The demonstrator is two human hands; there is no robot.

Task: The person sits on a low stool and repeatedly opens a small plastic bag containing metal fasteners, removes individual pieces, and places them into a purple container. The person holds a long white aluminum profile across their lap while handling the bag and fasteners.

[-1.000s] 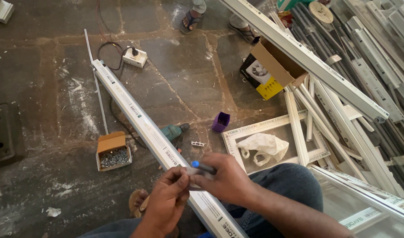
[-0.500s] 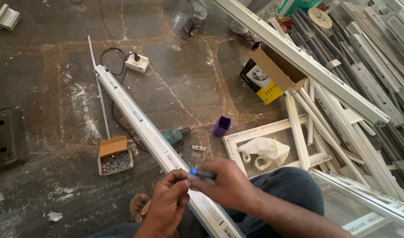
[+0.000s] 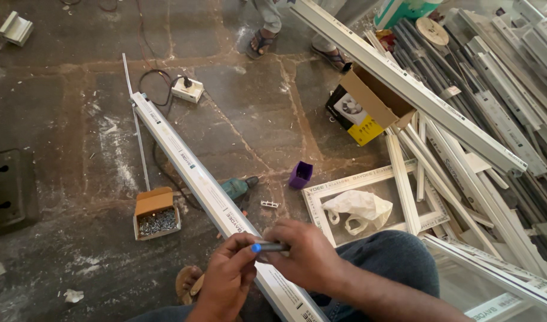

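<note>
I see right hand (image 3: 306,253) and left hand (image 3: 229,280) both pinching thin grey pen with blue tip (image 3: 267,246), over long white plastic window profile (image 3: 208,197) on floor. Cardboard box of screws (image 3: 156,213) near left.

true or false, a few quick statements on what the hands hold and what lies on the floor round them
1. Both hands grip a small grey tool with a blue end over the long white profile. True.
2. The cardboard box of screws lies right of the profile. False: it lies left.
3. The purple cup stands upside down on the profile. False: it sits on the floor, right of it.
4. A white plastic bag lies inside the white frame. True.
</note>
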